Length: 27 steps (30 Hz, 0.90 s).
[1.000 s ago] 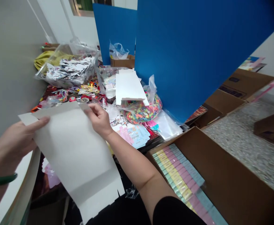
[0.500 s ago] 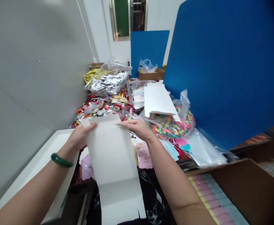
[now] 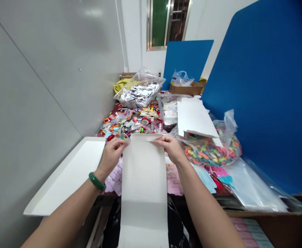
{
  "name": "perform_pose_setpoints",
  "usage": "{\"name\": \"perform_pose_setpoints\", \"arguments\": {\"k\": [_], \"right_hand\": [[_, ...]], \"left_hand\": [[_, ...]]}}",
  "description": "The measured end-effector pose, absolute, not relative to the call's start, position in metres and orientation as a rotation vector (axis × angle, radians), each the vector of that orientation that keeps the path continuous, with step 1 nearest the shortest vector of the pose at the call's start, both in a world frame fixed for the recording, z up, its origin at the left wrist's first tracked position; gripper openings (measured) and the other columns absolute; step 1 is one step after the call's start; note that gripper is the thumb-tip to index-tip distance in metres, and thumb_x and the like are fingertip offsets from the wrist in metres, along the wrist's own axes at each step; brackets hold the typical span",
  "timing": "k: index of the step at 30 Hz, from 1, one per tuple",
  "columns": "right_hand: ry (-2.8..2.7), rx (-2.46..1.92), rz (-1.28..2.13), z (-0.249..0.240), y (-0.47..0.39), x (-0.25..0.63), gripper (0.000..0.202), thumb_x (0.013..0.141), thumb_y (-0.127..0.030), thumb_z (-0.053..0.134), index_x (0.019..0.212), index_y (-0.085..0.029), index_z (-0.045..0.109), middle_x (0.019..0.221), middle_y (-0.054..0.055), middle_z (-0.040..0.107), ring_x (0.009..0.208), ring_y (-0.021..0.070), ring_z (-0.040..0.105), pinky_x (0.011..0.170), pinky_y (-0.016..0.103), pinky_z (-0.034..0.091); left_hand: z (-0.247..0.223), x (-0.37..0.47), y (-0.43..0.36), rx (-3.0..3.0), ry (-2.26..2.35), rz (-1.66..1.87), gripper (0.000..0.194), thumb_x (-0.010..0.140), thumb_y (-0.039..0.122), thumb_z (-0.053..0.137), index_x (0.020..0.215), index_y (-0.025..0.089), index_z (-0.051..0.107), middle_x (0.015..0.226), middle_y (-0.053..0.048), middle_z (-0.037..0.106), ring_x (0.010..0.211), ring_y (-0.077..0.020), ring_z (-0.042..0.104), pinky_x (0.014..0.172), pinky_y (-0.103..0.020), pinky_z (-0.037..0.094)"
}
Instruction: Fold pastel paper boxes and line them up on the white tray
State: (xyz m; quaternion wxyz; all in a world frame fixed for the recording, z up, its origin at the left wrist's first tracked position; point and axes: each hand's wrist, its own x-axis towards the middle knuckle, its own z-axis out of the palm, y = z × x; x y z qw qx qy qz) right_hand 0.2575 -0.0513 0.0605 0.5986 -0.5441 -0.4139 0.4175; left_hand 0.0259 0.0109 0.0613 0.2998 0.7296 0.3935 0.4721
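Note:
A long white cardboard blank (image 3: 144,175) hangs toward my lap, its far edge bent up and a crease running across its lower part. My left hand (image 3: 112,155), below a green bangle (image 3: 97,181) on the wrist, pinches a small flap at the blank's far left corner. At the opposite corner my right hand (image 3: 172,148) pinches another flap between thumb and fingers. Purple cards (image 3: 115,179) lie left of the blank, and pink cards (image 3: 174,179) lie to its right, partly behind my right forearm.
Left stands a shallow white cardboard tray (image 3: 65,179) by the grey wall. Small colourful trinkets (image 3: 132,120) cover the table behind. On the right are another white cardboard piece (image 3: 196,117), a bag of colourful pieces (image 3: 210,151), clear plastic bags (image 3: 254,186) and a tall blue board (image 3: 269,93).
The view has swung left, so the scene sits farther right. The blank has straightened from its slant, and my left hand has shifted from gripping its side to pinching its corner flap.

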Motion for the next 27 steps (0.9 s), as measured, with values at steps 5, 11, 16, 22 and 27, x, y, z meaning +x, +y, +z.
{"name": "perform_pose_setpoints", "arguments": {"k": [5,11,16,22,27], "right_hand": [[-0.989,-1.267,0.960,0.061,-0.050,0.252,0.023,0.056,-0.035,0.075,0.059,-0.016,0.064,0.057,-0.002,0.056,0.051,0.0087,0.041,0.048,0.022,0.028],[-1.049,-1.253,0.972,0.065,-0.050,0.252,0.025,0.056,-0.031,0.076,0.054,-0.017,0.056,0.054,-0.003,0.052,0.051,0.0094,0.041,0.048,0.023,0.030],[-0.952,-1.103,0.991,0.065,-0.051,0.252,0.042,0.052,-0.027,0.080,0.081,-0.021,0.051,0.068,-0.005,0.059,0.060,0.0127,0.053,0.054,0.022,0.039],[-1.143,-1.088,0.951,0.055,-0.043,0.256,0.025,0.061,-0.024,0.073,0.062,-0.019,0.048,0.078,0.002,0.066,0.084,0.0197,0.063,0.076,0.031,0.047],[-1.405,-1.160,0.494,0.035,-0.040,0.249,0.015,0.076,-0.021,0.057,0.064,-0.021,0.048,0.083,0.005,0.067,0.090,0.0204,0.062,0.083,0.035,0.046]], "left_hand": [[0.065,0.026,0.004,2.087,0.951,1.245,0.016,0.078,0.032,0.061,0.082,0.024,0.074,0.082,-0.004,0.060,0.078,-0.0184,0.058,0.073,-0.028,0.046],[0.067,0.034,0.026,1.605,0.910,0.766,0.034,0.075,0.049,0.063,0.090,0.019,0.065,0.057,0.006,0.045,0.043,-0.0081,0.037,0.040,-0.020,0.029],[0.069,0.046,0.031,1.301,0.830,0.840,0.049,0.066,0.046,0.072,0.103,0.024,0.049,0.072,0.008,0.050,0.041,-0.0038,0.034,0.036,-0.016,0.021],[0.074,0.041,0.033,1.537,0.741,0.632,0.032,0.071,0.045,0.068,0.079,0.017,0.057,0.072,0.003,0.056,0.042,-0.0033,0.038,0.039,-0.017,0.029],[0.073,0.035,0.033,1.648,0.729,0.648,0.036,0.069,0.048,0.068,0.073,0.017,0.051,0.083,-0.001,0.061,0.052,-0.0069,0.050,0.046,-0.018,0.038]]}}
